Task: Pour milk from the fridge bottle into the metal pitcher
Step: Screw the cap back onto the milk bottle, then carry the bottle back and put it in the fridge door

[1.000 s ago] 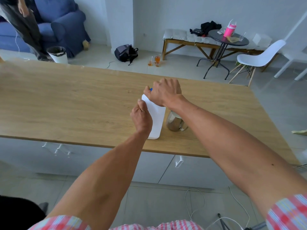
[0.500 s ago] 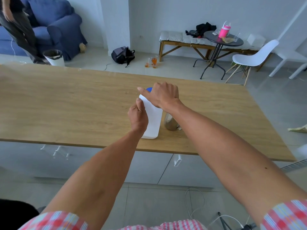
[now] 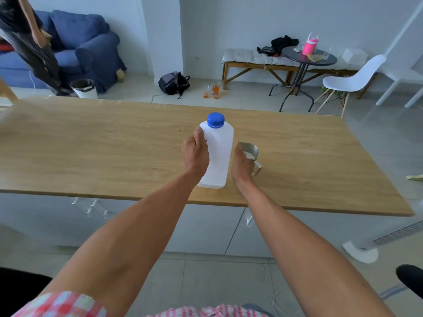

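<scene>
The left hand (image 3: 196,154) is gripping the capped milk bottle (image 3: 216,154), standing on the tabletop (image 3: 91,152) just left of the metal pitcher (image 3: 250,156), which is holding milk. The right hand (image 3: 239,164) is lying loosely open between them, holding nothing. Pouring looks done; returning the bottle likely follows.

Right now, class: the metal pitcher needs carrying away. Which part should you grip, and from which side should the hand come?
Grip the handle of the metal pitcher, coming from the near right, where the loop sticks out towards the table's front edge. The pitcher stands upright with milk inside, so keep it level. The milk bottle and right hand block its left side.
</scene>
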